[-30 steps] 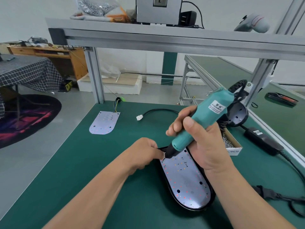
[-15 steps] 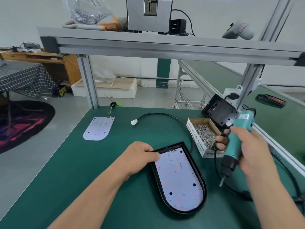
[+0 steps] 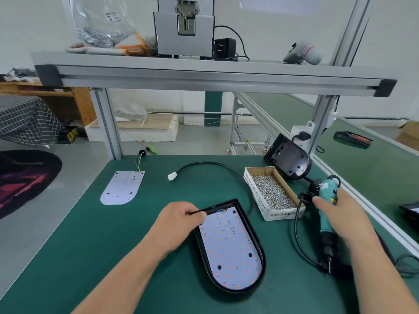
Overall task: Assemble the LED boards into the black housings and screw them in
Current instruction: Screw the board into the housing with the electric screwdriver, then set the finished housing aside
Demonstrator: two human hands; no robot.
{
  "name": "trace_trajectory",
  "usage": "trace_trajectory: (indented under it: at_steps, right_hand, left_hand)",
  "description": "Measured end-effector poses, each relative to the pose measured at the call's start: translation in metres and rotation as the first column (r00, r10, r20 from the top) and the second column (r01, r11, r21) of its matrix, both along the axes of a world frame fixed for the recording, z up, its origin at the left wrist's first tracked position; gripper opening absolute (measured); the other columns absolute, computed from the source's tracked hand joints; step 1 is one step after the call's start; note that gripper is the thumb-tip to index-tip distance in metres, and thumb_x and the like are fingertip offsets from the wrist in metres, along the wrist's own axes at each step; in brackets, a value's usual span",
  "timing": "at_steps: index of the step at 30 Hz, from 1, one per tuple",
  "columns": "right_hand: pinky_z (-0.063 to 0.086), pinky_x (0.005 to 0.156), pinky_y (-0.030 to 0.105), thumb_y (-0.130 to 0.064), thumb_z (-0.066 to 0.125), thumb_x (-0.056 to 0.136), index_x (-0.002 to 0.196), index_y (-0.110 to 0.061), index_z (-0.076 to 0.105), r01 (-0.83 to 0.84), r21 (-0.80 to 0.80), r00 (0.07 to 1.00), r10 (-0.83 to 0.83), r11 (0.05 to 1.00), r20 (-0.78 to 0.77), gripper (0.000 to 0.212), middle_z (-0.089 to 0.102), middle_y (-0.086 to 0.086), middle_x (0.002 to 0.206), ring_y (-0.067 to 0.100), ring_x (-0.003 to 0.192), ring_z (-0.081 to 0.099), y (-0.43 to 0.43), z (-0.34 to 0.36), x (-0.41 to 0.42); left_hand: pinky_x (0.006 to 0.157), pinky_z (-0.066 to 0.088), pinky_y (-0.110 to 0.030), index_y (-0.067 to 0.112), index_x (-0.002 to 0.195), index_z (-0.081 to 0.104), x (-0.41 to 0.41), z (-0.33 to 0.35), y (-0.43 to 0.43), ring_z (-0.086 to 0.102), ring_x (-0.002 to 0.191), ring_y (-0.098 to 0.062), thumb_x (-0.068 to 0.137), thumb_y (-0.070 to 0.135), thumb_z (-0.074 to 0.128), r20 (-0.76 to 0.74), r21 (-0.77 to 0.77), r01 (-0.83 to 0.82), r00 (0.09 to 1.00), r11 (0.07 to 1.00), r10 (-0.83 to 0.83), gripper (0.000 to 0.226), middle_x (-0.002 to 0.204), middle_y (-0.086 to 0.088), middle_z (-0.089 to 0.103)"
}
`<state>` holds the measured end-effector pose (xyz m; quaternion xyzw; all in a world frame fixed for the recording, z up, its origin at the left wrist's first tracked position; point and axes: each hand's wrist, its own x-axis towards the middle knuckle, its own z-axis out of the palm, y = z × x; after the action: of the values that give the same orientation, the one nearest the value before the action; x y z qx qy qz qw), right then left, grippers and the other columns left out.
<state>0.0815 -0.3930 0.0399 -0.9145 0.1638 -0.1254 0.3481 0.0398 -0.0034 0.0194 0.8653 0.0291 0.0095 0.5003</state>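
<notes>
A black housing (image 3: 257,242) lies on the green mat in front of me, and a white LED board (image 3: 229,250) with red dots sits inside it. My left hand (image 3: 179,225) grips the housing's upper left corner. To the right, my right hand (image 3: 340,214) holds a teal electric screwdriver (image 3: 326,207), bit pointing down just above the mat, apart from the housing. A second LED board (image 3: 122,186) with loose wires lies at the far left. An empty black housing (image 3: 290,159) leans at the back right.
An open cardboard box of screws (image 3: 271,194) stands between the housing and the leaning one. A black cable with a white plug (image 3: 171,176) curves across the mat. The screwdriver's cord (image 3: 299,239) loops at the right. An aluminium shelf frame (image 3: 204,75) crosses overhead.
My right hand has lifted the screwdriver off the housing's top corner and carried it right and down beside the screw box. My left hand stays on the housing's corner.
</notes>
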Motion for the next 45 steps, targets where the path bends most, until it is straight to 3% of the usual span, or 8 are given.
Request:
trace_trajectory:
  at_steps: [6,10,15,22,26,33,37,45]
  right_hand:
    - [0.046,0.063,0.041,-0.044,0.062,0.1,0.098,-0.017,0.043,-0.099,-0.121,0.992,0.089,0.988,-0.086,0.034,0.065,0.01,0.081,0.029,0.073,0.062,0.003,0.005,-0.003]
    - [0.043,0.081,0.042,-0.062,0.05,0.102,0.158,-0.018,0.032,-0.133,-0.15,0.978,0.105,0.98,-0.181,0.073,0.062,0.015,0.131,0.039,0.117,0.061,0.005,0.01,-0.006]
    - [0.051,0.082,0.051,-0.066,0.05,0.094,0.097,-0.016,0.05,-0.087,-0.144,0.996,0.083,0.986,-0.031,0.05,0.054,0.009,0.098,0.036,0.096,0.052,0.006,0.012,-0.006]
    - [0.046,0.102,0.054,-0.035,0.066,0.098,0.127,-0.01,0.066,0.015,-0.167,0.978,0.02,0.986,0.209,0.039,0.06,0.017,0.13,0.041,0.125,0.048,0.014,0.01,-0.004]
    - [0.051,0.092,0.038,-0.041,0.063,0.099,0.113,-0.044,0.069,-0.23,-0.037,0.899,0.227,0.973,0.376,0.016,0.069,-0.017,0.117,0.01,0.105,0.065,0.06,0.025,-0.021]
    - [0.043,0.095,0.025,-0.087,0.049,0.085,0.151,-0.039,0.049,-0.63,-0.215,0.776,0.614,0.747,-0.141,0.082,0.06,-0.026,0.13,-0.005,0.111,0.056,0.129,0.01,-0.031]
    - [0.051,0.081,0.032,-0.057,0.066,0.097,0.101,-0.043,0.068,-0.695,-0.004,0.712,0.687,0.719,-0.146,0.014,0.066,-0.02,0.085,0.001,0.079,0.06,0.129,0.009,-0.028]
    - [0.044,0.081,0.027,-0.034,0.068,0.097,0.087,-0.013,0.057,-0.714,0.025,0.689,0.708,0.7,-0.152,0.026,0.055,0.002,0.096,0.01,0.086,0.054,0.132,0.005,-0.026]
  left_hand:
    - [0.053,0.033,-0.025,0.03,0.076,0.073,0.0,0.001,0.0,0.038,0.049,-0.005,0.094,0.049,0.071,0.017,0.051,0.006,1.0,0.999,-0.007,0.026,0.053,0.016,0.046]
    - [0.054,0.034,-0.028,0.02,0.077,0.065,0.0,0.001,0.0,0.035,0.05,-0.007,0.097,0.055,0.064,0.031,0.111,-0.016,0.999,0.994,0.012,0.041,0.054,0.015,0.041]
    - [0.055,0.031,-0.031,0.017,0.071,0.043,-0.001,0.002,0.0,0.03,0.052,-0.01,0.099,0.06,0.056,0.043,0.163,-0.042,0.998,0.986,0.035,0.053,0.056,0.012,0.036]
    - [0.051,0.034,-0.022,0.027,0.08,0.068,-0.003,0.003,0.001,0.044,0.049,-0.003,0.097,0.063,0.059,0.022,0.231,0.0,1.0,0.973,-0.005,0.04,0.055,0.021,0.051]
    - [0.051,0.035,-0.024,0.028,0.081,0.069,-0.002,0.004,0.003,0.045,0.049,-0.002,0.097,0.062,0.059,0.034,0.281,0.002,0.999,0.96,-0.012,0.039,0.059,0.013,0.051]
    - [0.056,0.042,-0.032,0.03,0.074,0.053,0.008,0.004,0.008,0.045,0.052,-0.007,0.102,0.063,0.05,0.094,0.153,-0.161,0.984,0.975,0.148,0.043,0.058,0.016,0.052]
    - [0.066,0.049,-0.035,0.027,0.124,0.061,0.032,0.008,0.017,0.066,0.08,-0.014,0.105,0.053,0.05,0.132,0.185,-0.335,0.94,0.924,0.314,0.034,0.087,0.009,0.066]
    - [0.067,0.043,-0.036,0.011,0.126,0.051,0.109,0.015,0.04,0.057,0.085,-0.03,0.107,0.039,0.045,0.091,0.586,-0.346,0.927,0.732,0.365,0.034,0.098,-0.004,0.063]
